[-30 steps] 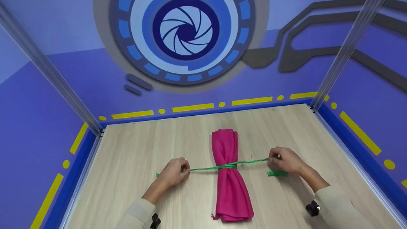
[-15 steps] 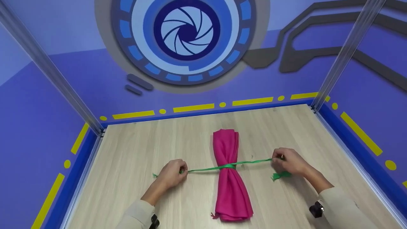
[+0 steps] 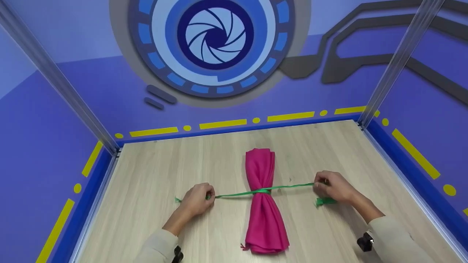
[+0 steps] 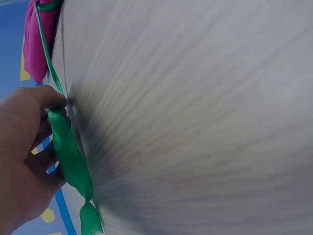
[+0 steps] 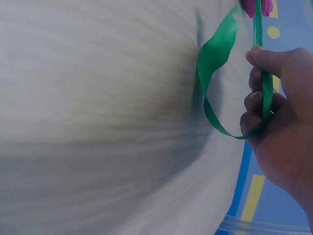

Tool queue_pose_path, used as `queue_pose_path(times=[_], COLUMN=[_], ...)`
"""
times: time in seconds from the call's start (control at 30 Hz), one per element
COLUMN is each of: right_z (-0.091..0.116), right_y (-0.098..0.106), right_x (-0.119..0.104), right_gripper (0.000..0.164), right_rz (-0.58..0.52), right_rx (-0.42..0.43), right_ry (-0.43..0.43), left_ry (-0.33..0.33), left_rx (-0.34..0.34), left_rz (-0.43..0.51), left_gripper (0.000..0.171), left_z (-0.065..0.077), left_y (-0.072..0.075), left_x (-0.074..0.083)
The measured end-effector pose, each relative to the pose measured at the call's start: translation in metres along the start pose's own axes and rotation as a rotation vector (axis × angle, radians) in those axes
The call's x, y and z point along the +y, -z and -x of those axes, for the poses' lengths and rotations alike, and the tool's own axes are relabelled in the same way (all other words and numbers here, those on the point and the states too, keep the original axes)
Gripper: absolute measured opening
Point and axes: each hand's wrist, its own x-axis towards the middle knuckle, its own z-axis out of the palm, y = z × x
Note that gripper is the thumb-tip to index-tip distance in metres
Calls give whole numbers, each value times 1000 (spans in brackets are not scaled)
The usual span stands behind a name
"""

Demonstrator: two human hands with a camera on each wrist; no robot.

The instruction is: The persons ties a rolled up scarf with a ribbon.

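A bundle of magenta cloth (image 3: 265,223) lies lengthwise on the table, cinched at its waist by a green ribbon (image 3: 262,190). To its left, my left hand (image 3: 198,199) pinches one end of the ribbon between thumb and forefinger; a loose green tail (image 4: 71,156) hangs past the fingers in the left wrist view. On the other side my right hand (image 3: 333,186) pinches the opposite end, and its tail (image 5: 217,51) loops through the palm and curls down toward the table. Both stretches of ribbon run straight between the hands and the cloth.
The pale wooden table (image 3: 157,160) is enclosed by blue printed panels (image 3: 91,95) at the back and sides. Metal posts (image 3: 387,69) stand at the two back corners. A small dark red tassel (image 3: 244,247) shows at the cloth's near left corner.
Both hands have drawn slightly apart, the right one farther right, and the green wrap at the cloth's waist looks narrower. The ribbon's right tail has shifted right with the hand.
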Motion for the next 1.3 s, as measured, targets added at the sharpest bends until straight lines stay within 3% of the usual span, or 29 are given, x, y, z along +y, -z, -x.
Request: queue_pose_path(times=[0.23,0.57,1.03,1.3], right_z=[-2,-5,-11,-12], right_y=[-3,-10,-23,-29], right_x=[-4,-12,-17,-22], right_gripper=[9,7,7,8], right_rz=[-28,-60,-38,-38], right_rx=[11,-6,13,33], right_ry=[-29,-131,-114,-98], left_ry=[7,-48,-69,-58], left_rx=[-9,-1,39,15], left_rz=[40,80,57,40], left_gripper=[12,6,6,7], left_z=[1,-6,-16,-17], left_y=[3,9,0,-5], left_x=[4,18,33,39])
